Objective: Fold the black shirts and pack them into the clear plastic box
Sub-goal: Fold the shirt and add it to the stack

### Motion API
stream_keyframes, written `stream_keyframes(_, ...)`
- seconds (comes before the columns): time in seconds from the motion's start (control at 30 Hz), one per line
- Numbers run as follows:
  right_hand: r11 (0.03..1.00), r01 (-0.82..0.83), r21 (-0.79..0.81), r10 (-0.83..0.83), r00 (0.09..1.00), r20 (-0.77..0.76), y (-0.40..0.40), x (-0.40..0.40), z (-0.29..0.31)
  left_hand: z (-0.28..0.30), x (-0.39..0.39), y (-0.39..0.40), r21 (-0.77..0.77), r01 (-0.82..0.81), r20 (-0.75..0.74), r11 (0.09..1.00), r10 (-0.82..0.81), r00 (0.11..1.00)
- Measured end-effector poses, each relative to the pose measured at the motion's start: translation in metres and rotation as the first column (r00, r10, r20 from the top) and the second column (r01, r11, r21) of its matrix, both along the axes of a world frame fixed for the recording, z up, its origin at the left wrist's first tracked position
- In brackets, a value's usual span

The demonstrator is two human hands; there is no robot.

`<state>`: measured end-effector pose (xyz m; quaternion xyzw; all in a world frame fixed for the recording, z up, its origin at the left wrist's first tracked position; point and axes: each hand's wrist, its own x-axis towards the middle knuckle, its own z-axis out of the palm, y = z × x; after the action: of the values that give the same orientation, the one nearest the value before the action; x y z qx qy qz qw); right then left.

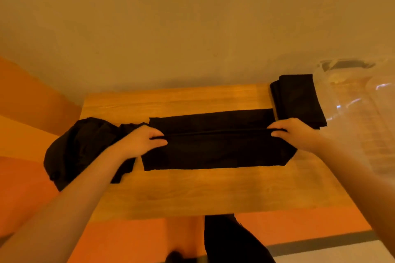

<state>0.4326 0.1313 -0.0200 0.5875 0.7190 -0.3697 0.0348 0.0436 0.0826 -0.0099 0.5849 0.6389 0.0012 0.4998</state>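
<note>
A black shirt (213, 151) lies across the middle of the wooden table (192, 190), folded into a long band with a raised crease along its length. My left hand (141, 141) pinches the crease at the shirt's left end. At the right end, my right hand (297, 134) pinches the same crease. A folded black shirt (299, 98) lies at the table's far right corner. The clear plastic box (361, 113) stands at the right edge of the table, next to that folded shirt.
A heap of unfolded black shirts (79, 147) hangs over the table's left edge, partly under my left forearm. A plain wall rises behind the table. Orange flooring surrounds it. Black cloth (226, 239) shows below the table's near edge.
</note>
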Motion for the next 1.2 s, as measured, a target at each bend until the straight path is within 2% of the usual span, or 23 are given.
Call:
stream_keyframes(0.17,0.997,-0.070,-0.028,0.073,0.992,0.099,0.065,-0.012,-0.020,-0.020,-0.013,0.051,0.011,-0.130,-0.103,0.991,0.130,0.986)
stream_keyframes(0.27,1.000,0.001,-0.022,0.003,0.982,0.187,0.089,-0.020,-0.039,-0.048,-0.013,0.064,0.132,-0.236,-0.225,0.963,0.260,0.939)
stream_keyframes(0.3,0.999,0.038,0.020,-0.042,0.972,0.233,0.091,-0.023,-0.043,-0.058,-0.012,0.062,0.229,-0.278,-0.279,0.933,0.337,0.899)
stream_keyframes(0.37,0.953,0.036,0.300,-0.128,0.948,0.290,0.083,-0.031,-0.050,-0.067,-0.002,0.048,0.495,-0.270,-0.362,0.825,0.479,0.799)
stream_keyframes(0.4,0.899,-0.007,0.438,-0.133,0.948,0.289,0.073,-0.036,-0.054,-0.071,0.006,0.038,0.617,-0.184,-0.382,0.765,0.495,0.780)
stream_keyframes(0.47,0.853,-0.116,0.508,-0.035,0.960,0.278,0.046,-0.051,-0.065,-0.078,0.038,0.016,0.724,-0.002,-0.392,0.690,0.414,0.822)
stream_keyframes(0.5,0.850,-0.181,0.495,0.048,0.962,0.269,0.031,-0.058,-0.074,-0.085,0.056,0.004,0.704,0.084,-0.416,0.705,0.314,0.853)
stream_keyframes(0.57,0.866,-0.290,0.408,0.179,0.941,0.288,0.013,-0.063,-0.095,-0.099,0.087,-0.011,0.585,0.187,-0.476,0.789,0.148,0.867)
stream_keyframes(0.63,0.897,-0.302,0.322,0.183,0.918,0.351,0.012,-0.052,-0.111,-0.116,0.095,-0.013,0.467,0.182,-0.544,0.865,0.119,0.831)
stream_keyframes(0.7,0.924,-0.241,0.295,0.123,0.922,0.368,0.019,-0.036,-0.119,-0.128,0.086,-0.006,0.408,0.095,-0.562,0.908,0.168,0.810)
stream_keyframes(0.83,0.942,-0.189,0.279,0.080,0.929,0.360,0.028,-0.025,-0.125,-0.140,0.070,0.001,0.406,0.129,-0.596,0.905,0.155,0.788)
stream_keyframes(1.0,0.939,-0.087,0.332,-0.033,0.940,0.339,0.015,-0.027,-0.127,-0.138,0.068,0.006,0.390,0.167,-0.625,0.906,0.127,0.770)
stream_keyframes(1.2,0.948,0.059,0.312,-0.170,0.924,0.342,-0.027,-0.035,-0.121,-0.136,0.061,0.030,0.328,0.364,-0.652,0.872,-0.070,0.755)
